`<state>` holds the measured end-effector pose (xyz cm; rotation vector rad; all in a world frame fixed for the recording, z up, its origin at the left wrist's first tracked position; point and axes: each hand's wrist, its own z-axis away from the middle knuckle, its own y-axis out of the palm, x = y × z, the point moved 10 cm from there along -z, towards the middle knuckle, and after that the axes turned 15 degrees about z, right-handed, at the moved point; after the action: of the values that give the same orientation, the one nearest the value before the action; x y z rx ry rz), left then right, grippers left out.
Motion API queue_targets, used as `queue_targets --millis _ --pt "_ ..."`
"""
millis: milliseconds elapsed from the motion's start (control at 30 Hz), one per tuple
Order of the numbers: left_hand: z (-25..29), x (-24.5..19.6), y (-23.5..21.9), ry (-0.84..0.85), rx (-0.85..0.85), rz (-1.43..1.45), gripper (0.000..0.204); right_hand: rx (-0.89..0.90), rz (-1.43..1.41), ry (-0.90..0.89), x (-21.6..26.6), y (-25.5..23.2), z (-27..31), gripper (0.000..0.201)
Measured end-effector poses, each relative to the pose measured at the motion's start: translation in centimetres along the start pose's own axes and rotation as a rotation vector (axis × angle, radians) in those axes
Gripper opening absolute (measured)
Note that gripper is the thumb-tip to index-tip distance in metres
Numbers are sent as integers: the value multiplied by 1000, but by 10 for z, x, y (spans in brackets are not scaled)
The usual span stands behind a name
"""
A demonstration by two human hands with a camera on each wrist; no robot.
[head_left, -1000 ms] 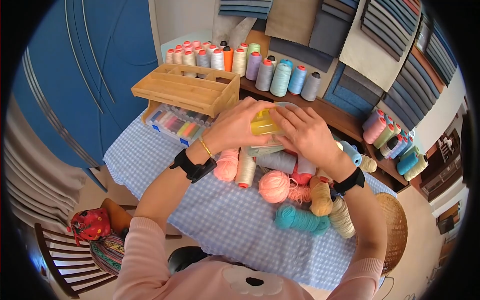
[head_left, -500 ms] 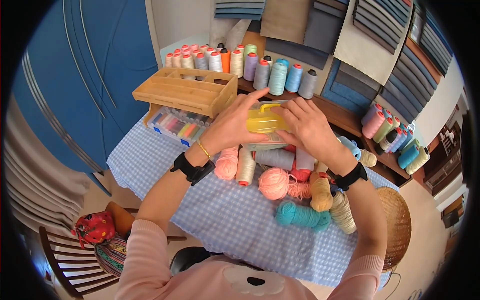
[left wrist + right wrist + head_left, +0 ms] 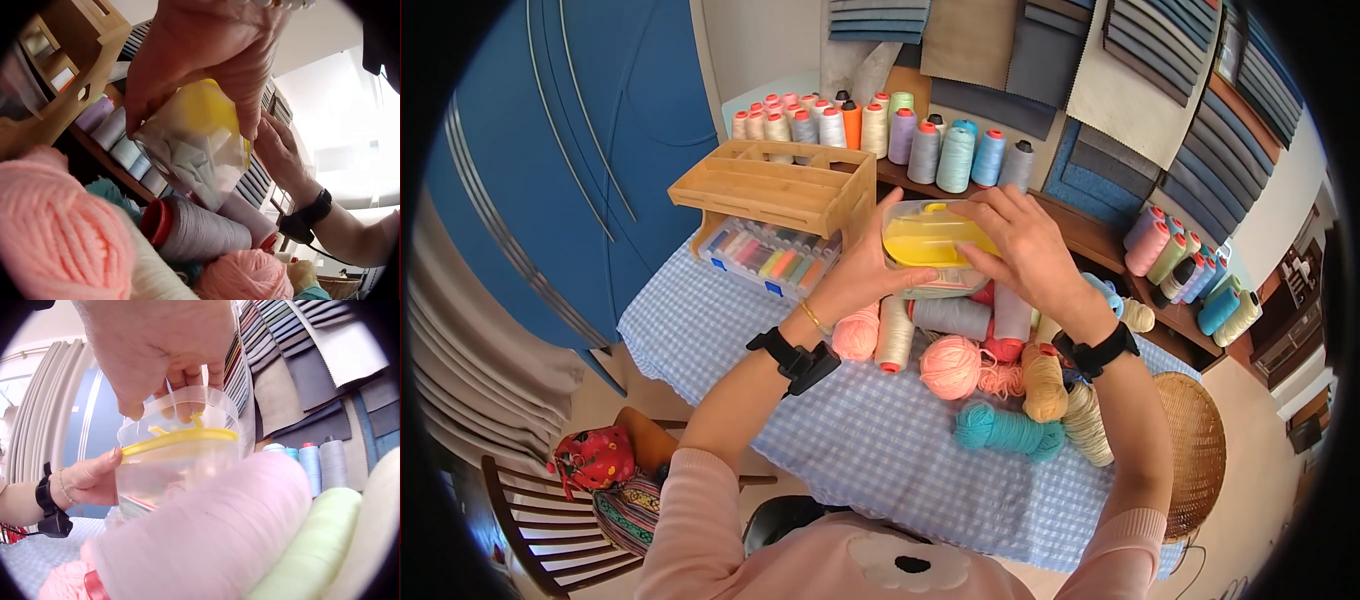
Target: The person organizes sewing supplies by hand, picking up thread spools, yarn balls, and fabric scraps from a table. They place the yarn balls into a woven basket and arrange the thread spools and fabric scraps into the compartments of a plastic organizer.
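Both hands are at a clear plastic box (image 3: 943, 280) with a yellow tray-like part (image 3: 930, 243) at its top and a small yellow handle. My left hand (image 3: 865, 255) grips the box's left side, thumb along the near edge. In the left wrist view, pale folded material shows through the clear wall. My right hand (image 3: 1025, 245) is over the box's right side, thumb and fingers spread apart. In the right wrist view, its fingertips (image 3: 184, 414) hang at the clear upper rim (image 3: 215, 400), near a yellow handle piece (image 3: 199, 419).
Thread cones (image 3: 950, 318), pink yarn balls (image 3: 950, 367) and teal yarn (image 3: 1007, 432) lie in front of the box. A wooden organizer (image 3: 775, 185) stands left, above a case of coloured spools (image 3: 770, 255). A wicker basket (image 3: 1197, 455) sits at the table's right edge.
My right hand's fingers have moved off the middle of the yellow part toward the right, and the thumb stands farther from them. More of the yellow part shows. The left hand stays at the box.
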<state>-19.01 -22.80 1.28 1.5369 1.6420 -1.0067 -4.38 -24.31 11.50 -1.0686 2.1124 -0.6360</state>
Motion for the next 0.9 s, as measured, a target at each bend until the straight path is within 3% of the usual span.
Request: queue_targets --millis 133,367,467,533,633,667,733,900 --pt "3 0 8 -99 63 149 85 2 -40 22 -3 -1 0 35" --pt "4 9 8 -113 15 277 74 1 -31 20 -3 2 2 38" --pt "6 11 9 -126 -1 327 71 -145 48 143 -15 -13 5 34" --pt "5 10 7 -90 -21 330 68 -155 -11 381 -40 -10 16 27" --pt "6 11 7 -108 -53 365 68 -10 -13 362 -41 -2 22 22" --pt "6 10 7 -110 -55 367 68 -7 -15 361 -41 -2 25 22" --pt "5 9 10 -109 -51 423 65 -5 89 110 -17 -4 23 19" --pt "6 13 10 -147 -42 411 62 -80 99 37 -1 -4 23 21"
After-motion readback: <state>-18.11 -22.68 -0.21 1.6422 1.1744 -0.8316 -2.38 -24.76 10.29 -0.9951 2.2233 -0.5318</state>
